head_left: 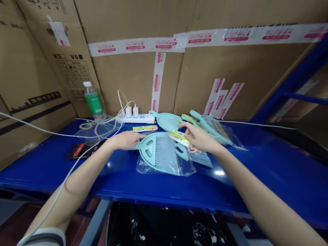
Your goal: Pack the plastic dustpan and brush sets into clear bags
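Observation:
My left hand (126,140) is closed at the handle end of a light-blue dustpan (146,150), with its index finger stretched over the rim. A matching brush with pale bristles (165,153) lies inside this dustpan, and clear plastic wrap (188,169) surrounds both. Above the dustpan's right side, my right hand (196,136) pinches a yellow-green printed label card (179,137). Under that hand lies another light-blue brush (201,158), partly covered by the card and fingers. A second yellow-green card (145,128) rests behind the dustpan.
Behind lies another light-blue dustpan (167,121); bagged green and blue pieces (215,129) are at the right. A white power strip (139,118) with cables, a green-labelled bottle (93,100) and a dark phone-like device (85,150) occupy the left of the blue table (118,184). Cardboard walls (128,75) stand behind.

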Tool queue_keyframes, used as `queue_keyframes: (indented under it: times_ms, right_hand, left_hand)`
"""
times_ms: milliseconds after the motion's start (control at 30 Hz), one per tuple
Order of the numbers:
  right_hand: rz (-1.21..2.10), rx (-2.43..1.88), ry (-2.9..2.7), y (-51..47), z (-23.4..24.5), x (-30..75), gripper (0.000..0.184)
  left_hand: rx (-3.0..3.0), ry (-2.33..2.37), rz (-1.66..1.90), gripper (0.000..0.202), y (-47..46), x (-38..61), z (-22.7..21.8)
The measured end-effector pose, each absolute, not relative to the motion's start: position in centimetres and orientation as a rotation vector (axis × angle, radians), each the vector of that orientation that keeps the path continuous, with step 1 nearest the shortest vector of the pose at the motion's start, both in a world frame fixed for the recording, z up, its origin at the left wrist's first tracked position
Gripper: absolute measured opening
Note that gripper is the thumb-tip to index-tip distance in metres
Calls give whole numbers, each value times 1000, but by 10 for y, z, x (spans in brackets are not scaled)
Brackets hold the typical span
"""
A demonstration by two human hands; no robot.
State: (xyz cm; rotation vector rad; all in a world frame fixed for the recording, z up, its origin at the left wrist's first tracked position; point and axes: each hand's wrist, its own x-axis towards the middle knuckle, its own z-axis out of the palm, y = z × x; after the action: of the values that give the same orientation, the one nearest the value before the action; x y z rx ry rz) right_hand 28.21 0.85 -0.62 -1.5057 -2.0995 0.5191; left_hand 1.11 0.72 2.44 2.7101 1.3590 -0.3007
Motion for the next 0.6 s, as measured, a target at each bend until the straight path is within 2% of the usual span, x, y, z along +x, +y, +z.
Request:
queue_keyframes:
  times_ms: [167, 300, 433, 600]
  right_hand:
    - [225, -1413, -2024, 28, 16, 273, 29]
    - [381, -1315, -2136, 65, 20, 235, 17]
    - [392, -1345, -2231, 98, 7, 190, 8]
    - [339, -1351, -2288, 112, -11, 160, 13]
  left_hand:
    - [2640, 1349, -322, 57, 5, 10, 27]
    - [2652, 1347, -358, 58, 1, 11, 29]
    - [2684, 1416, -415, 59, -4, 14, 30]
    - [2771, 1551, -491, 57, -8, 16, 24]
